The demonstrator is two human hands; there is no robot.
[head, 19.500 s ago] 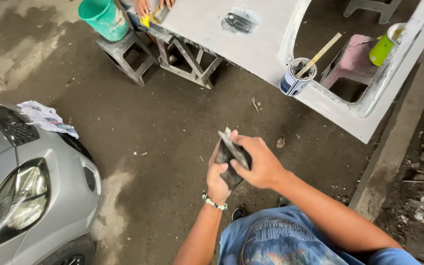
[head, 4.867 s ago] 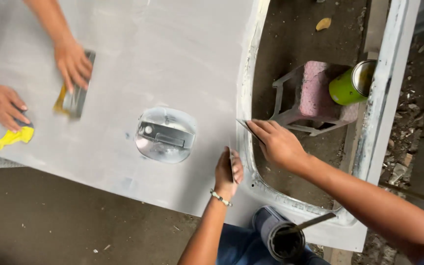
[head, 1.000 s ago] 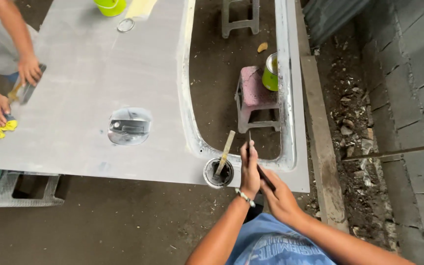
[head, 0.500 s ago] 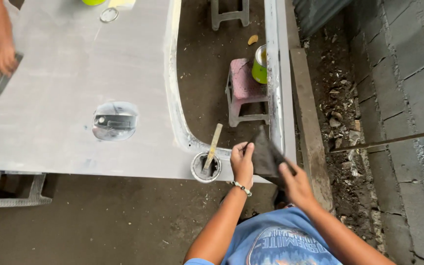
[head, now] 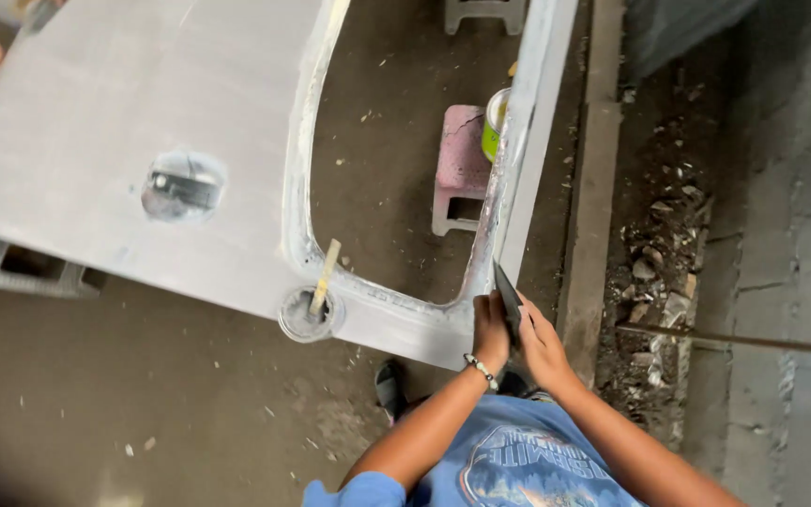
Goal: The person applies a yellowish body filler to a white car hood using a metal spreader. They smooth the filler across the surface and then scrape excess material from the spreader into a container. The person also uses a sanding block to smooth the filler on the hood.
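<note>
Down at the panel's (head: pixel 124 122) corner, left hand (head: pixel 491 330) and right hand (head: pixel 539 345) are pinched together on a dark spreader blade (head: pixel 509 299); one slip could gouge the frame (head: pixel 509 202).

A thin, dark, flat scraper blade (head: pixel 507 299) stands on edge just right of centre in the lower half of the frame. It is clasped between both hands, its pointed upper tip touching the inner edge of the grey, sanded car panel (head: pixel 105 141) at the window opening's lower right corner.
</note>
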